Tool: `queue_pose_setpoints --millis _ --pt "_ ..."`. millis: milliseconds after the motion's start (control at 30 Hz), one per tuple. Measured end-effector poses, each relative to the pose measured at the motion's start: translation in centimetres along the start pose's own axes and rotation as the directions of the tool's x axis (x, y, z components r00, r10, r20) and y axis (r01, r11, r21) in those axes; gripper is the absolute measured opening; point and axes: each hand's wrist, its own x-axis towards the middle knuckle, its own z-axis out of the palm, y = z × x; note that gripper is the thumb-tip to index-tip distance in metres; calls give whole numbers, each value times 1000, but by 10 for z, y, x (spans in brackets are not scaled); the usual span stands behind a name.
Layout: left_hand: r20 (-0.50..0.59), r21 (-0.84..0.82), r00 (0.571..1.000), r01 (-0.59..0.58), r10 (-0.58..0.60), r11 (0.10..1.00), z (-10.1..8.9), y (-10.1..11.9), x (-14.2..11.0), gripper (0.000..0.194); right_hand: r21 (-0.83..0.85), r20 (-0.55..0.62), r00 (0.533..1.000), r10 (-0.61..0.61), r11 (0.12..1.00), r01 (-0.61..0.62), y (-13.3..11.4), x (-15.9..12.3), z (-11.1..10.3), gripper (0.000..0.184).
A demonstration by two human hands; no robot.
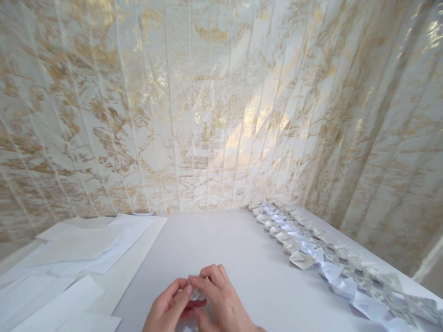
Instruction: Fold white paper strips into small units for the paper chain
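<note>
Low in the middle of the head view, a small folded piece of paper (197,295), greyish with print-like marks, is pinched between my two hands. My left hand (169,304) grips its left side between thumb and fingers. From the right, my right hand (223,299) closes over its top and far edge with bent fingers. Most of the folded piece is hidden by the fingers, so its full shape does not show. Both hands are just above the pale table (197,240).
Loose white sheets and strips of paper (76,244) overlap in a pile on the left. On the right, long rows of folded paper pieces (311,251), white and printed, run from the back towards the near right. A gold-patterned curtain (194,115) hangs behind the table.
</note>
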Motion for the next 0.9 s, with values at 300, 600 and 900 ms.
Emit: queue_pose_setpoints --millis 300,600,900 --pt "45 -9 997 62 -61 998 -7 -3 7 44 351 53 994 94 930 -106 -2 3 -21 27" --pt "118 -61 978 178 -170 982 -6 5 5 47 319 28 999 31 947 -38 7 3 -14 50" --pt "248 -22 959 150 -140 988 -9 -10 13 47 451 38 935 351 829 -330 1 2 -11 47"
